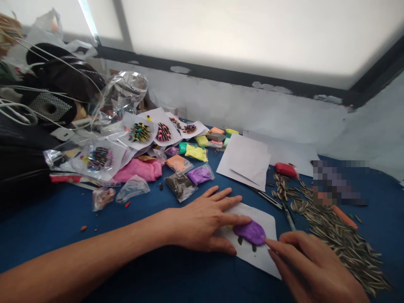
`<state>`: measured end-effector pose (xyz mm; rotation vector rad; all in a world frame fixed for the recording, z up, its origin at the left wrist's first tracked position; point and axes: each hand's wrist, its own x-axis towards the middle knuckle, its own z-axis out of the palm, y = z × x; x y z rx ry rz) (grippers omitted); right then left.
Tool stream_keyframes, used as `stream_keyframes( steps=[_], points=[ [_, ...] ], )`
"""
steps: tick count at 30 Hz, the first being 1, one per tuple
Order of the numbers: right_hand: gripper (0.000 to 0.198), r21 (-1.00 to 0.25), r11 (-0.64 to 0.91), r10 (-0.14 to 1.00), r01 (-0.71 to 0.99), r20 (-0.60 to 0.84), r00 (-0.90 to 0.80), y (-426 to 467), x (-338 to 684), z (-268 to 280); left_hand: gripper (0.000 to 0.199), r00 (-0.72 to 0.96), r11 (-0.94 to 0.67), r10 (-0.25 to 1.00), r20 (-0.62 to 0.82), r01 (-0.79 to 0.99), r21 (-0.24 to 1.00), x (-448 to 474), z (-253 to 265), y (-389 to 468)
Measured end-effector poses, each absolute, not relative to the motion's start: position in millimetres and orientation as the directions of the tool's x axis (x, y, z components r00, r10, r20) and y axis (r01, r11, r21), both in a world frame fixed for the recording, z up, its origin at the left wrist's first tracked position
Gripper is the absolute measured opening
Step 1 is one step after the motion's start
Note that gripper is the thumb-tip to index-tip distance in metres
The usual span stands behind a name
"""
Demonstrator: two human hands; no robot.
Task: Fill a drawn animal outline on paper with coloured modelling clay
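Observation:
My left hand [205, 219] lies flat with its fingers spread, holding down a white sheet of paper [265, 263]. Its index fingertip touches a flattened oval of purple modelling clay [251, 232] stuck on that sheet. A bit of yellow shows beside the clay, partly under the left hand. Two small dark pieces sit along the clay's lower edge. From the right, my right hand [312, 265] has thumb and index finger drawn together at the clay's right end, pinching its edge. The other right fingers are curled in.
Sunflower seeds [341, 244] are heaped at the right. Tweezers [268, 198] and a pen [288, 216] lie behind the sheet. Bagged clay [180, 185], white paper [244, 158] and finished seed-and-clay figures [140, 131] stand farther back. A black bag [19, 164] borders the left.

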<state>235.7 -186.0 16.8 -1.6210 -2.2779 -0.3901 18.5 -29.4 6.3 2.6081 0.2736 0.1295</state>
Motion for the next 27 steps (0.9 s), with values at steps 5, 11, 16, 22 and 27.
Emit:
stream_keyframes(
  steps=[5, 11, 16, 22, 27],
  points=[
    [0.026, 0.047, 0.298, 0.87, 0.953, 0.399, -0.291, -160, 221, 23, 0.066, 0.976, -0.853, 0.211, 0.051, 0.158, 0.497, 18, 5, -29],
    [0.031, 0.064, 0.305, 0.884, 0.95, 0.352, -0.308, -148, 218, 21, 0.068, 0.977, -0.854, 0.201, 0.07, 0.14, 0.501, 18, 4, -29],
    [0.028, 0.038, 0.303, 0.891, 0.952, 0.343, -0.298, -149, 219, 16, 0.065, 0.977, -0.852, 0.203, 0.066, 0.143, 0.504, 18, 4, -28],
    [0.018, 0.05, 0.298, 0.895, 0.953, 0.334, -0.298, -147, 214, 16, 0.066, 0.977, -0.856, 0.203, 0.067, 0.144, 0.496, 18, 3, -29],
    [0.014, 0.048, 0.288, 0.89, 0.956, 0.356, -0.286, -146, 211, 12, 0.066, 0.976, -0.852, 0.206, 0.073, 0.142, 0.505, 18, 3, -29]
  ],
)
